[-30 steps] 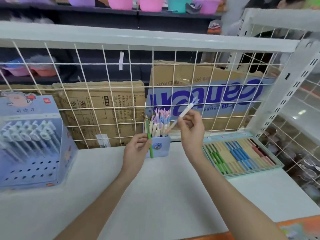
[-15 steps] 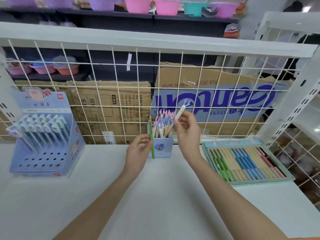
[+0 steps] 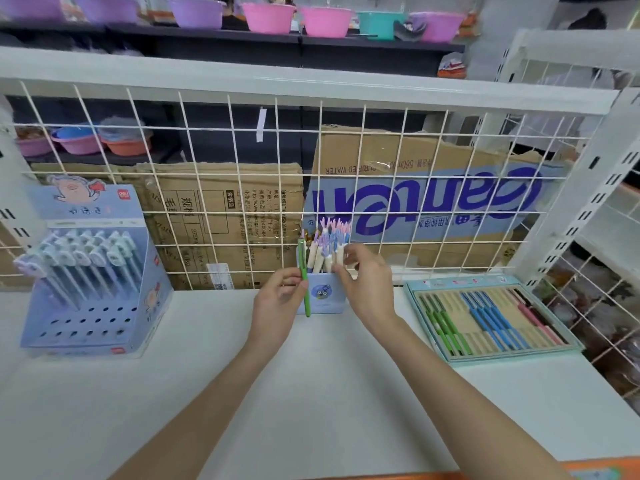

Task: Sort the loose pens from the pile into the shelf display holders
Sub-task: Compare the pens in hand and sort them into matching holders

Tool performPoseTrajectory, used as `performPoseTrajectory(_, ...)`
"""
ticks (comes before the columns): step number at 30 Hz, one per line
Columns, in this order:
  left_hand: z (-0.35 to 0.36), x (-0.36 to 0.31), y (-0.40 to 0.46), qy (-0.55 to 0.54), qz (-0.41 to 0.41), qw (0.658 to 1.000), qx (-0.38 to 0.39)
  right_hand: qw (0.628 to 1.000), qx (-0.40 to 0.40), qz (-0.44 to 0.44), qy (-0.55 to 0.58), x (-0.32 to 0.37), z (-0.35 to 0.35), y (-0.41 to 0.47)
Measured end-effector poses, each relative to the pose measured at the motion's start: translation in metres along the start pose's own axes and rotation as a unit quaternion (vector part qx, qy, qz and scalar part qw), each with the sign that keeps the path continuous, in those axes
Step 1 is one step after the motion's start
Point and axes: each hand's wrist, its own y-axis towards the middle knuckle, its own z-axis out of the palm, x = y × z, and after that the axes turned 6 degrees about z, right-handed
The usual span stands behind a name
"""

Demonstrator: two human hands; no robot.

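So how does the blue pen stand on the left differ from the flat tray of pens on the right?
The blue stand holds its pens upright and slanted in rows of holes; the flat tray lays its pens down side by side. The stand's pens are all pale blue; the tray's are green, blue, pink and black. The stand's front rows are unfilled. Both sit on the white shelf.

White wire grid panel [image 3: 214, 174] backs the white shelf [image 3: 311, 393]. Behind it: flattened cardboard boxes [image 3: 225, 216], one printed in blue [image 3: 426, 202]. Dark rack beyond holds plastic basins, purple [image 3: 195, 12], pink [image 3: 268, 17] and teal [image 3: 379, 24].
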Motion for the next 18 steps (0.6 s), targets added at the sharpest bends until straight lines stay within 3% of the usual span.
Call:
performPoseTrajectory(4,-0.003,0.0,-0.004,-0.003,0.004,1.0,0.005,0.996,-0.051,-0.042,0.06,0.01,-0.008,0.007)
performPoseTrajectory(9,-0.004,-0.003,-0.009,0.002,0.008,1.0,0.017,0.987,-0.075,-0.124,-0.074,0.003,-0.007,0.011)
performPoseTrajectory(14,-0.005,-0.002,-0.014,-0.005,0.008,1.0,0.026,0.985,-0.076,-0.104,-0.115,-0.006,-0.009,0.001)
performPoseTrajectory(18,0.001,-0.004,-0.022,-0.02,0.012,0.999,0.049,0.995,-0.024,-0.047,-0.09,-0.006,-0.014,-0.009)
